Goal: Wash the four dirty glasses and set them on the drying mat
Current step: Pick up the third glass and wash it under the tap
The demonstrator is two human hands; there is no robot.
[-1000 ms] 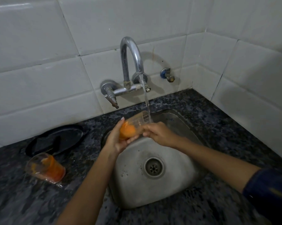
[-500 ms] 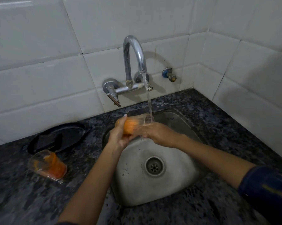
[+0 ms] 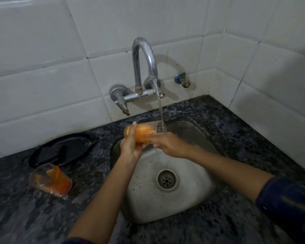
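A clear glass with an orange base (image 3: 145,131) lies on its side over the steel sink (image 3: 194,199), its open mouth under the running water (image 3: 159,106) from the chrome tap (image 3: 144,59). My left hand (image 3: 130,147) grips its orange end. My right hand (image 3: 167,143) holds the glass from below near the rim. A second orange-stained glass (image 3: 50,180) rests tilted on the dark granite counter (image 3: 42,217) at the left.
A black round tray (image 3: 60,148) sits against the tiled wall behind the second glass. A blue-handled wall valve (image 3: 182,80) is right of the tap. The drain (image 3: 166,179) lies in the sink's middle. White tiled walls close the back and right.
The glass has been tipped flatter, from slanted to nearly horizontal, with its mouth staying under the stream. Both hands keep hold of it. The view has shifted slightly.
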